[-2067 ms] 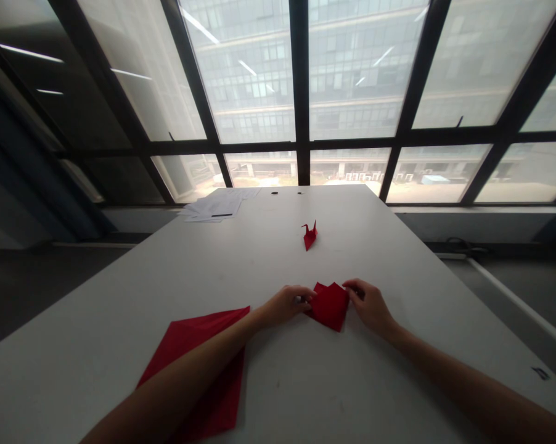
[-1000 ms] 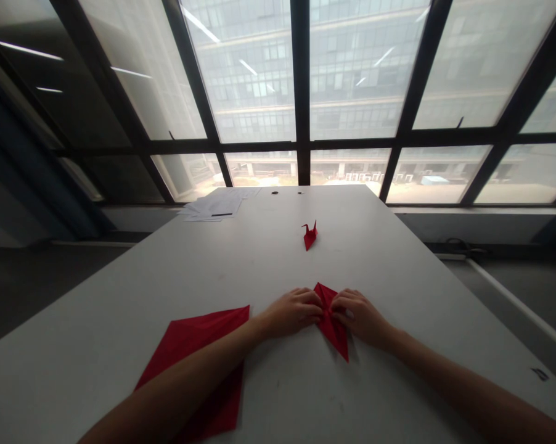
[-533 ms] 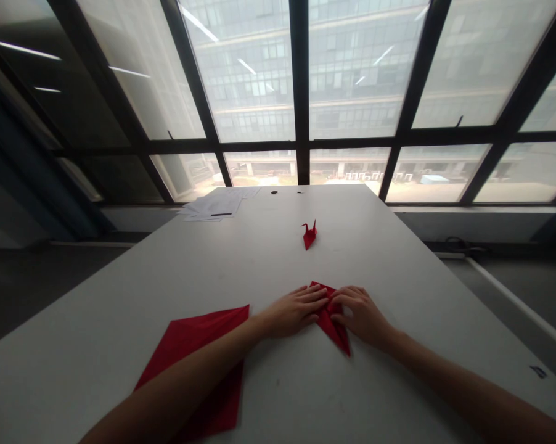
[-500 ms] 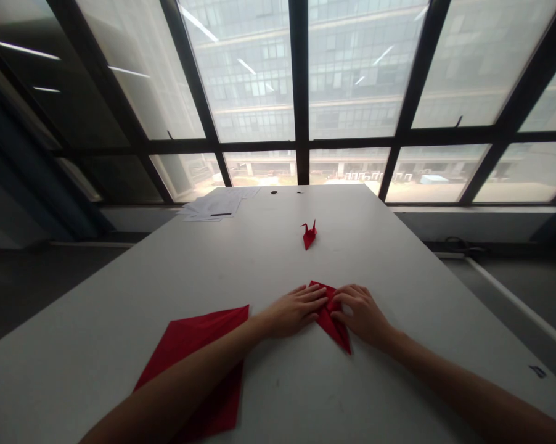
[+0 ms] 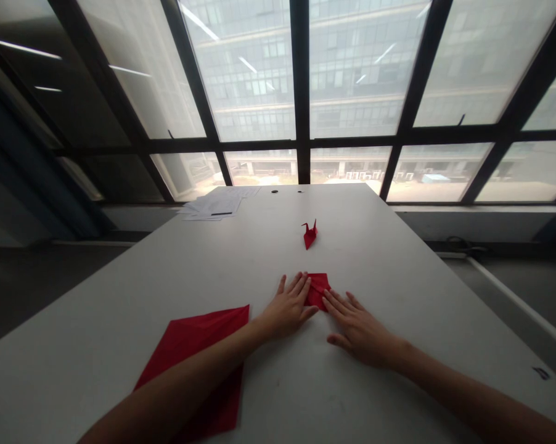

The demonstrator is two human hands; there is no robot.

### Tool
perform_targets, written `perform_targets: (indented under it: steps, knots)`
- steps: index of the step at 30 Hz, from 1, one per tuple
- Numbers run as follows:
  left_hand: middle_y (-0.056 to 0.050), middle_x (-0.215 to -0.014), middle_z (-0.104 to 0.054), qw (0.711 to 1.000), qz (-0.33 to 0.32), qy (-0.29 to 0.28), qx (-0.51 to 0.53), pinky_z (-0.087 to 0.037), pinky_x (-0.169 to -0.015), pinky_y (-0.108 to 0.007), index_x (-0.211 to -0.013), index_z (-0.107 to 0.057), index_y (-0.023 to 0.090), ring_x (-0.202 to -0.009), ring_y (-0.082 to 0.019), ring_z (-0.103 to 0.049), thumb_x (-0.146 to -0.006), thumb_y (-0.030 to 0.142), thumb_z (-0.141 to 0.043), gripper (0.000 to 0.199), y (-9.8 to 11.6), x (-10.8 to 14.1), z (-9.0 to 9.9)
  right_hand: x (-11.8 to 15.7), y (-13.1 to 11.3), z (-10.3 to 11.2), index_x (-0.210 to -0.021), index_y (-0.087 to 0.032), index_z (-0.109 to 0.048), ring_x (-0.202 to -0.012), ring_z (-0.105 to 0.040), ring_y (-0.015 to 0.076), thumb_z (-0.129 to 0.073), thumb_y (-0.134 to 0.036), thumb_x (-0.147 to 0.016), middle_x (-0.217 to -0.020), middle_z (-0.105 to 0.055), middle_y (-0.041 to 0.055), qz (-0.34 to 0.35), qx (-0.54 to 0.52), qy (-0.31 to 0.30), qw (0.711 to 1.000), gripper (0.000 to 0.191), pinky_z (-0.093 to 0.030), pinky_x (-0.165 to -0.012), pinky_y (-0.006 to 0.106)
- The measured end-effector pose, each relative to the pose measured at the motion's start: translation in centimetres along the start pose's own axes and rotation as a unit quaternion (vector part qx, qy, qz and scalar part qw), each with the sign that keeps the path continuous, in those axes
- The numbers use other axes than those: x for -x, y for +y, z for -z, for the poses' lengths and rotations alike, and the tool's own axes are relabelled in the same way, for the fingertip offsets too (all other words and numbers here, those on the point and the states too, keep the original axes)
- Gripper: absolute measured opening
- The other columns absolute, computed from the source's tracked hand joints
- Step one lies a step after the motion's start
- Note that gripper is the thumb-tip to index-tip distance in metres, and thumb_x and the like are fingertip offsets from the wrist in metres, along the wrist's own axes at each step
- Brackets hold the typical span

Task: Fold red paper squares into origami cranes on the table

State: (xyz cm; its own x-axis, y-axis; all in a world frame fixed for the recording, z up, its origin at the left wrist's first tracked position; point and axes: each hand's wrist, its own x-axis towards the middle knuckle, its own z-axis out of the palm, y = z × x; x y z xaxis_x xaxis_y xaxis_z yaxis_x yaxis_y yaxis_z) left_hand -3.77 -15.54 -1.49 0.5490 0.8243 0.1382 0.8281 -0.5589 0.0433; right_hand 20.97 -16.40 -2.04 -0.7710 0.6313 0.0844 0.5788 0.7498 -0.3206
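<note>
A small folded piece of red paper (image 5: 317, 290) lies flat on the white table between my hands. My left hand (image 5: 291, 308) rests on its left side, fingers stretched out and covering part of it. From the right, my right hand (image 5: 359, 327) touches the paper's lower right edge with extended fingertips, the thumb spread apart. Beyond them stands a red origami crane (image 5: 310, 235). Under my left forearm lies a larger red paper sheet (image 5: 199, 333), partly hidden by the arm.
White paper sheets (image 5: 213, 205) with a dark pen-like object (image 5: 221, 214) lie at the table's far left. A small dark piece (image 5: 541, 373) sits near the right edge of the white table (image 5: 269, 394). Tall windows rise behind the table.
The red paper has turned, and its long point toward me no longer shows. My right hand has gone from curled fingers on the paper to outstretched ones, slightly lower.
</note>
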Motion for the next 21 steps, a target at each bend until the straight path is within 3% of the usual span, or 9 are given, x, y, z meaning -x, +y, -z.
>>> perform_targets:
  steps: [4, 6, 15, 21]
  knots:
    - [-0.010, -0.162, -0.017, 0.994, -0.105, 0.002, 0.022, -0.005, -0.123, -0.046, -0.157, -0.015, 0.020, -0.151, -0.023, -0.011, -0.101, 0.058, -0.029, 0.069, 0.0, -0.1, 0.9, -0.1, -0.4, 0.7, -0.157, -0.021, -0.013, -0.151, -0.013, 0.0252, -0.045, -0.053, -0.097, -0.162, -0.015, 0.0093, 0.037, -0.008, -0.011, 0.999, 0.075, -0.008, -0.123, 0.051]
    - [-0.010, -0.161, -0.022, 0.991, -0.126, -0.018, 0.047, -0.005, -0.123, -0.043, -0.157, -0.018, 0.021, -0.151, -0.022, -0.014, -0.101, 0.057, -0.029, 0.067, -0.1, -0.1, 1.2, -0.1, -0.6, 1.1, -0.157, -0.023, -0.016, -0.150, -0.016, 0.0243, -0.047, -0.051, -0.097, -0.162, -0.019, 0.0080, 0.061, -0.021, -0.012, 0.998, 0.073, -0.012, -0.123, 0.050]
    - [-0.006, -0.161, -0.022, 0.995, -0.070, -0.032, 0.056, -0.009, -0.121, -0.047, -0.155, -0.025, 0.027, -0.151, -0.025, -0.016, -0.100, 0.061, -0.029, 0.065, -0.5, -0.1, 0.5, -0.3, -0.8, 1.6, -0.154, -0.021, -0.027, -0.148, -0.025, 0.0232, -0.047, -0.046, -0.099, -0.159, -0.028, 0.0086, 0.064, -0.036, 0.003, 0.997, 0.064, -0.018, -0.122, 0.048]
    - [-0.006, -0.163, -0.017, 0.996, -0.061, -0.038, 0.047, -0.007, -0.121, -0.045, -0.157, -0.014, 0.027, -0.151, -0.024, -0.013, -0.101, 0.061, -0.024, 0.067, -0.7, -0.1, 0.1, 0.0, -0.4, 1.0, -0.156, -0.021, -0.014, -0.150, -0.015, 0.0243, -0.047, -0.050, -0.098, -0.161, -0.018, 0.0109, 0.081, -0.026, -0.011, 0.996, 0.073, -0.013, -0.123, 0.049]
